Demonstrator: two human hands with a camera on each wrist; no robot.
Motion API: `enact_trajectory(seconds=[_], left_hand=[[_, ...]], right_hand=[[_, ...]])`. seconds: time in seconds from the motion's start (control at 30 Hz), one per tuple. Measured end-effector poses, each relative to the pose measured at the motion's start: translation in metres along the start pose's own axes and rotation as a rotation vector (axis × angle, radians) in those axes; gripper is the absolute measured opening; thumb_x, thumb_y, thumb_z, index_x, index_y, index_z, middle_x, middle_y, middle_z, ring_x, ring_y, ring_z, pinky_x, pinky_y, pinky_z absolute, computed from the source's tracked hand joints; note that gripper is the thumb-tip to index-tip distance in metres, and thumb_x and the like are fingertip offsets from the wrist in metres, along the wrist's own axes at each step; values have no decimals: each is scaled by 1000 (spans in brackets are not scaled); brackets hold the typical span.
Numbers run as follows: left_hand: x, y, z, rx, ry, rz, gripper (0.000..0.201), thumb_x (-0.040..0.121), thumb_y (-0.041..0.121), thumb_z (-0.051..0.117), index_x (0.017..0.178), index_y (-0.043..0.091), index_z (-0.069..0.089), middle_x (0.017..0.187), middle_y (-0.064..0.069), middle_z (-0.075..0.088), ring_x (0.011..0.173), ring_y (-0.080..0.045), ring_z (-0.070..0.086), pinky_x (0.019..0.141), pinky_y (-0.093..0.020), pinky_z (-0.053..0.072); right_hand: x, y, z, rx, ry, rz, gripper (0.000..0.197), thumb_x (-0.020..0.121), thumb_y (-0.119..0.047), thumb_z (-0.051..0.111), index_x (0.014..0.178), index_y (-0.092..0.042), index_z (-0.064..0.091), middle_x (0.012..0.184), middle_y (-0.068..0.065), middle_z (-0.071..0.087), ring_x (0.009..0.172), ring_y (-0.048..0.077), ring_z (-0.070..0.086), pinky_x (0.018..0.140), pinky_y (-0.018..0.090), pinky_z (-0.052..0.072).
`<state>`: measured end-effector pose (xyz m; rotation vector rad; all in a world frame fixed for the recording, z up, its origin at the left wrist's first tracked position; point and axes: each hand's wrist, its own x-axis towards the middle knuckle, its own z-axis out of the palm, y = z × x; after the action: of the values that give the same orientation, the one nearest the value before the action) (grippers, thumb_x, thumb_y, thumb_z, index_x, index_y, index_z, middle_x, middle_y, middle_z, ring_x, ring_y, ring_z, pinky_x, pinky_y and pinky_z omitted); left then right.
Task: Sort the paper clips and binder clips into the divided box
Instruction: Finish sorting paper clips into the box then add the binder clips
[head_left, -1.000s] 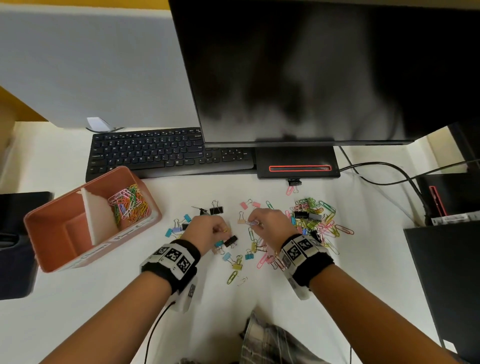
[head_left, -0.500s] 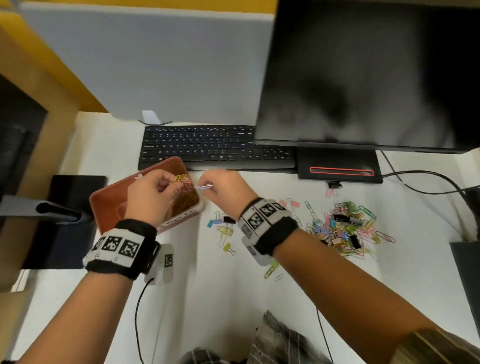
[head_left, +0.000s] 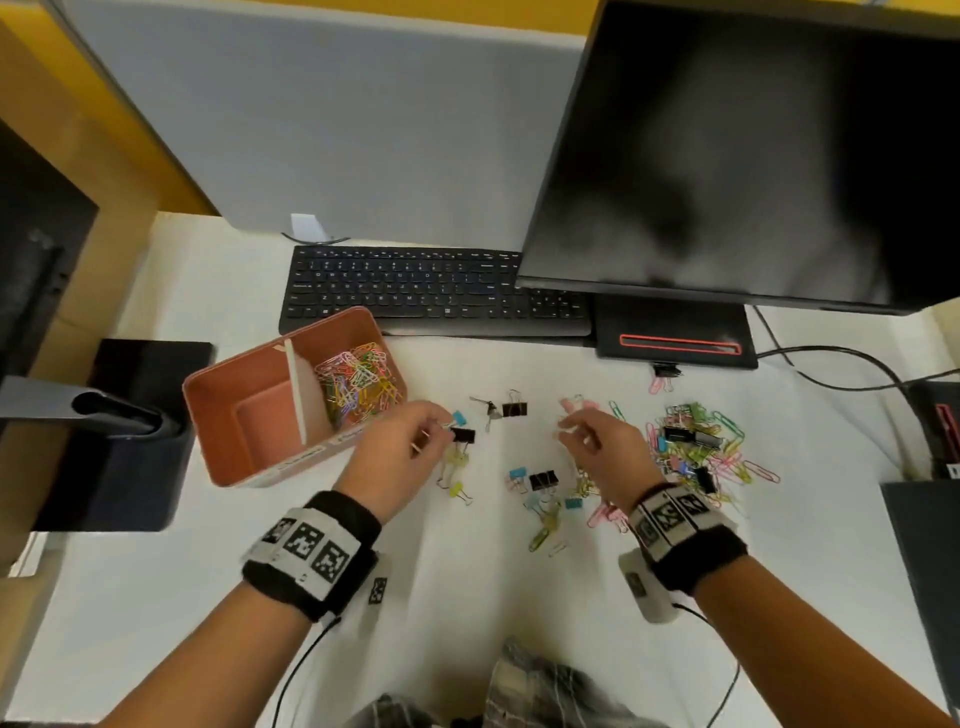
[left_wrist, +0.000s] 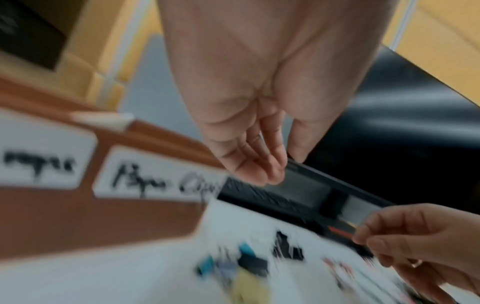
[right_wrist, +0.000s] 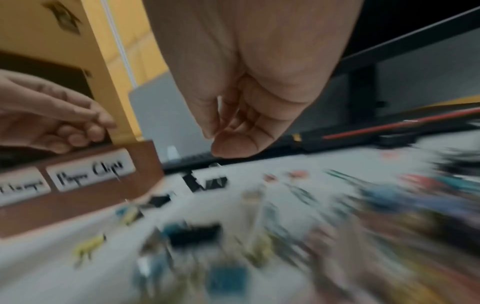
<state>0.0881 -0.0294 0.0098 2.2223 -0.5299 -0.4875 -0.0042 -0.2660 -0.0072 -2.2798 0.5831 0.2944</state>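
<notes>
Black binder clip (head_left: 463, 434) touching left hand (head_left: 397, 453) fingertips, nearer than right hand (head_left: 602, 451); both hands loose, empty.

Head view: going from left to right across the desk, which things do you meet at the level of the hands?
Divided box → left hand → black binder clip → right hand → pile of mixed clips.

I see a black keyboard (head_left: 415, 291) at centre frame, a dark monitor (head_left: 753, 156) filling the upper right, its stand base (head_left: 675, 332) with a red stripe below. A grey partition panel (head_left: 311, 114) spans the upper left. Black cables (head_left: 831, 364) trail at right.
</notes>
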Motion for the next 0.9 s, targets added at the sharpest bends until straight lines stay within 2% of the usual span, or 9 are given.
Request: enact_trajectory(seconds=[0.07, 0.13, 0.23, 0.33, 0.53, 0.63, 0.77, 0.83, 0.9], left_hand=[[-1, -1, 37, -8, -128, 21, 15, 86, 19, 60, 99, 26, 59, 94, 5, 60, 73, -4, 57, 64, -12, 42], [-1, 3, 73, 32, -254, 66, 23, 85, 20, 62, 107, 24, 58, 98, 4, 54, 75, -1, 53, 67, -7, 39], [0, 4, 115, 167, -376, 104, 36, 82, 19, 63, 116, 24, 55, 108, 0, 47, 95, -13, 47, 83, -23, 42], [6, -3, 131, 284, -316, 115, 38, 80, 14, 64, 116, 23, 57, 111, -2, 47, 101, -19, 43, 89, -31, 43], [17, -3, 115, 184, -172, 49, 47, 81, 18, 67, 124, 19, 50, 117, 2, 43, 89, -10, 48, 88, -21, 42], [7, 3, 106, 195, -96, 107, 28, 82, 20, 66, 107, 15, 55, 105, 1, 47, 80, -12, 48, 76, -22, 43], [-16, 3, 116, 219, -281, 20, 23, 78, 37, 68, 86, 21, 54, 83, 6, 50, 71, -7, 46, 62, -15, 34], [-25, 3, 130, 244, -360, -5, 27, 75, 40, 70, 89, 21, 56, 85, 5, 50, 77, -10, 48, 66, -18, 37], [-30, 2, 142, 253, -353, -39, 28, 75, 36, 71, 92, 19, 59, 89, 4, 50, 82, -12, 48, 72, -22, 41]], right_hand=[[-4, 30, 0, -22, -29, 98, 21, 87, -20, 60, 107, -14, 61, 83, -7, 60, 65, 5, 55, 60, 23, 53], [-1, 46, 4, -49, -62, 134, 28, 85, -22, 63, 112, -15, 59, 95, -1, 61, 77, 13, 56, 74, 32, 55], [9, 51, 12, -174, -93, 91, 37, 83, -31, 64, 117, -17, 56, 110, 1, 57, 96, 16, 54, 89, 34, 48], [18, 48, 16, -185, -64, 82, 28, 85, -27, 62, 111, -18, 58, 109, 1, 61, 99, 18, 58, 88, 35, 49], [24, 51, 8, -157, -105, 50, 17, 88, -20, 55, 103, -18, 63, 102, 0, 67, 95, 19, 61, 86, 36, 52], [20, 55, -1, -140, -112, -43, 15, 89, -18, 53, 96, -15, 66, 96, 2, 60, 89, 19, 58, 86, 35, 50], [-3, 63, -14, -55, -171, -194, 10, 89, -20, 55, 88, -15, 63, 90, -5, 55, 77, 9, 56, 73, 24, 50], [-18, 68, -10, -68, -270, -272, 9, 89, -23, 57, 94, -19, 63, 85, -10, 56, 75, 4, 54, 71, 20, 44], [-29, 75, 3, -124, -385, -284, 18, 87, -25, 60, 104, -20, 62, 87, -7, 59, 77, 9, 55, 73, 23, 44]])
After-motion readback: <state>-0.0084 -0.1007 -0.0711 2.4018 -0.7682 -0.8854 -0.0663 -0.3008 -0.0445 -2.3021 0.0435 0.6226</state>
